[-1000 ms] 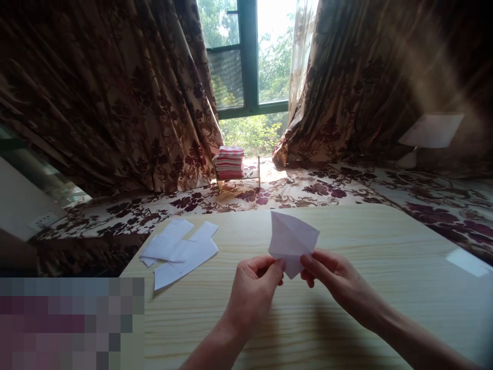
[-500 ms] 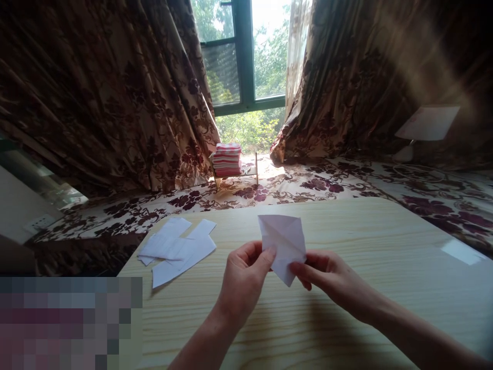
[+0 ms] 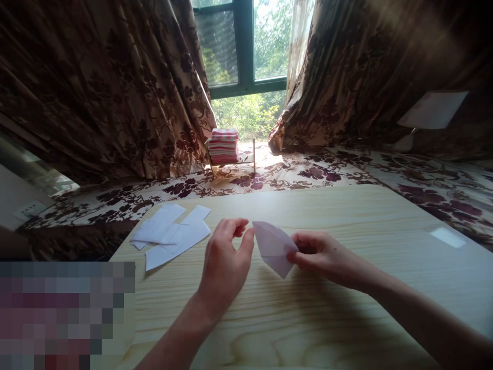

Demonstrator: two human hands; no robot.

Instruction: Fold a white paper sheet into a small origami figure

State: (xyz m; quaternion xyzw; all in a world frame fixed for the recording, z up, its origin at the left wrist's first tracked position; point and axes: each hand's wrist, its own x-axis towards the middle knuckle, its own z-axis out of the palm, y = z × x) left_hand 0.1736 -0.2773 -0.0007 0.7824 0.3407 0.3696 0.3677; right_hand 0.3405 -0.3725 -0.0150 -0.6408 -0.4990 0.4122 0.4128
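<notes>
The right hand was clamped on a creased paper above the table; the left hand, grip parted, curved just beside it.

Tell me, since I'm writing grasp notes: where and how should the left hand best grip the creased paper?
Probably by the left edge of the creased paper, coming from the left in a light pinch across both faces: it is a thin sheet, and the right hand pinches the right edge.
</notes>
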